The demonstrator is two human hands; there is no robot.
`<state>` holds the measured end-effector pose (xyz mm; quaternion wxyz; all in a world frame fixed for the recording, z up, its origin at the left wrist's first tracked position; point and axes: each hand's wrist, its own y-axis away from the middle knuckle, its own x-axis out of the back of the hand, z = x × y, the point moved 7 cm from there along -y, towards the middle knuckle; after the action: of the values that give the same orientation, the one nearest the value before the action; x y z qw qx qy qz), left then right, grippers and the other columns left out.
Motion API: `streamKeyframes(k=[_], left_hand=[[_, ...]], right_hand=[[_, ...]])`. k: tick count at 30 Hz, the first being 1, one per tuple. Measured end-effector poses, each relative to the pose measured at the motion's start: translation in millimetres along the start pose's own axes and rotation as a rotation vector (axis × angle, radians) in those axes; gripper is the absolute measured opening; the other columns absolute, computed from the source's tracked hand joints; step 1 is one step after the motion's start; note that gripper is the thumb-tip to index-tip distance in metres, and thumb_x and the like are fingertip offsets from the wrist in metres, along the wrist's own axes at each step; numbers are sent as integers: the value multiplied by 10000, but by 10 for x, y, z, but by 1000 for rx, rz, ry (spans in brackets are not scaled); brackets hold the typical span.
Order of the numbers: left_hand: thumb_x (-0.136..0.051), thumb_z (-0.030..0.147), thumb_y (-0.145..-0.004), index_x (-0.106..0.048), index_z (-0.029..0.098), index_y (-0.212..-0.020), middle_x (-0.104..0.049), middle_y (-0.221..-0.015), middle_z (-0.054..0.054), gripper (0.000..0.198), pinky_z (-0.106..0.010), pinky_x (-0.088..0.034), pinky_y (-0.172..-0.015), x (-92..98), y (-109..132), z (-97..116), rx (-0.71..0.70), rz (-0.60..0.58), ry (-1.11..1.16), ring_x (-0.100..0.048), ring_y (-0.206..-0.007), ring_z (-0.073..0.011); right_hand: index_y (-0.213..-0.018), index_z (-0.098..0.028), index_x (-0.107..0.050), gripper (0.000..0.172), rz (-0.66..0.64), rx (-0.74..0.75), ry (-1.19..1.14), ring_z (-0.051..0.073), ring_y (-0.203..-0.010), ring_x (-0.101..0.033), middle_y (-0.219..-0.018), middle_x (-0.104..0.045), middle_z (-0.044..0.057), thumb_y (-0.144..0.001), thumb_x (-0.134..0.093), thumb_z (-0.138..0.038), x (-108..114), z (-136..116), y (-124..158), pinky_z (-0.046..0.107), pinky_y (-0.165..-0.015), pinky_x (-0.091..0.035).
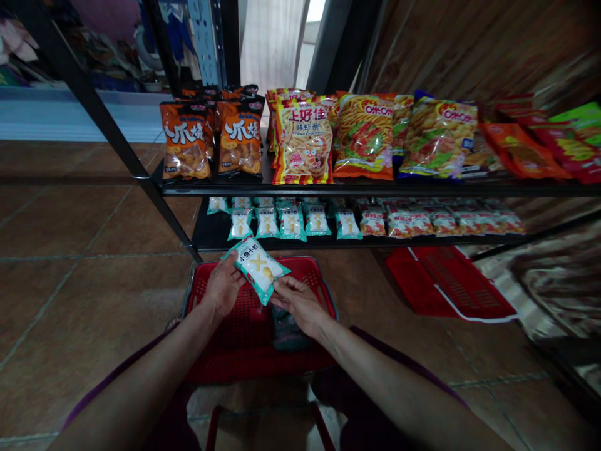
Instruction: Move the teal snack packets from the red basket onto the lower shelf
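Both hands hold one small white and teal snack packet [257, 266] over a red plastic basket [211, 293] on the floor. My left hand [224, 287] grips the packet's left edge with curled fingers. My right hand [298, 302] pinches its lower right corner. The packet is tilted, its printed face up. A dark wrapped item [286, 331] lies in the basket under my right hand.
A black shelf rack [375, 186] stands ahead. Its upper shelf carries large orange, yellow and red snack bags [303, 143]. The lower shelf holds rows of small teal packets [267, 222] and red-white ones [422, 222]. A red basket lid [446, 282] lies on the tiled floor to the right.
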<state>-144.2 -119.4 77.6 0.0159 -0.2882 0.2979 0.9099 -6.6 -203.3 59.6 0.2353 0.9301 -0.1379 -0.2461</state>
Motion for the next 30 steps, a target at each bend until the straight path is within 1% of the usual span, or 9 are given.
streamKeyframes(k=[2,5,8,12,15,23,25,27,30], left_hand=[[-567,289,-824,-582,148,-964,-675,-900,-93,199,-297,-512,-719,0,-5,-13,0,-4,-5,-643,-764,-160],[-568,274,-820,-587,146,-971,-678,-890,-99,200,-303,-509,-716,-1,-11,-21,-7,-8,-19,-645,-769,-171],[-555,272,-825,-590,133,-949,-677,-881,-101,189,-296,-505,-692,-5,-11,-20,-20,-7,-40,-642,-752,-170],[-531,264,-839,-585,129,-932,-676,-858,-94,173,-280,-498,-672,7,-2,-21,-10,20,-64,-635,-722,-155],[-527,270,-841,-586,134,-937,-676,-862,-89,176,-278,-495,-683,4,-3,-9,-13,16,-54,-635,-729,-150],[-591,305,-795,-603,152,-924,-683,-847,-58,202,-264,-480,-693,37,-42,19,-54,38,-73,-633,-733,-139],[-613,329,-779,-607,153,-942,-685,-886,-67,240,-275,-480,-725,21,-34,28,-63,13,-79,-637,-778,-150],[-628,365,-767,-610,152,-975,-684,-946,-89,299,-294,-478,-769,-25,-15,25,-51,-45,-83,-637,-850,-174],[-594,407,-788,-605,144,-1026,-674,-1020,-122,355,-319,-477,-814,-104,29,-19,26,-132,-74,-626,-939,-209]], right_hand=[[-690,-164,-581,343,12,-30,-51,77,-626,-577,-679,-619,-36,-518,-821,-338,19,25,-12,255,-704,-474],[-694,-167,-565,358,34,-125,-155,79,-598,-590,-636,-631,-36,-484,-837,-266,28,97,-10,246,-685,-480],[-700,-172,-548,388,65,-193,-201,88,-588,-601,-606,-640,-29,-450,-843,-207,23,148,16,243,-667,-483],[-696,-190,-513,400,82,-174,-185,84,-561,-596,-610,-651,-40,-451,-830,-178,12,136,41,238,-644,-480],[-694,-193,-506,398,73,-154,-165,81,-552,-597,-615,-658,-43,-454,-823,-183,-3,124,51,234,-639,-482],[-634,-167,-524,359,82,-145,-176,105,-570,-616,-599,-668,-11,-433,-822,-178,-38,180,71,263,-670,-506],[-628,-166,-526,354,87,-140,-183,105,-572,-616,-593,-663,-14,-433,-821,-172,-41,190,67,264,-673,-506],[-625,-170,-522,357,102,-133,-204,104,-573,-614,-588,-659,-21,-431,-821,-159,-35,195,59,267,-679,-507],[-628,-179,-509,371,127,-123,-248,102,-571,-611,-584,-652,-35,-431,-821,-143,-24,199,48,273,-691,-507]])
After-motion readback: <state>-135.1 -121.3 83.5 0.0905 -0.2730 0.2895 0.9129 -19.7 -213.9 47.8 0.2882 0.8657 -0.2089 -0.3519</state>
